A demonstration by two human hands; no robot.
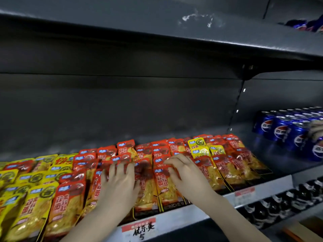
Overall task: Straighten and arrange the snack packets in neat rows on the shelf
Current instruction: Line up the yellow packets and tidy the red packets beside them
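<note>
Two hands, left hand (119, 182) and right hand (183, 173), press spread, open fingers flat on red packets (145, 180), gripping none; three yellow packets (201, 151) lie far right.

Both bare forearms reach forward, left hand (118, 182) and right hand (183, 172) palm-down, fingers spread.

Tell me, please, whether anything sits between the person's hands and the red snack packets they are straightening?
Nothing visible does. The left hand and right hand already lie flat on the red snack packets, fingers spread, near the shelf's front edge.
</note>
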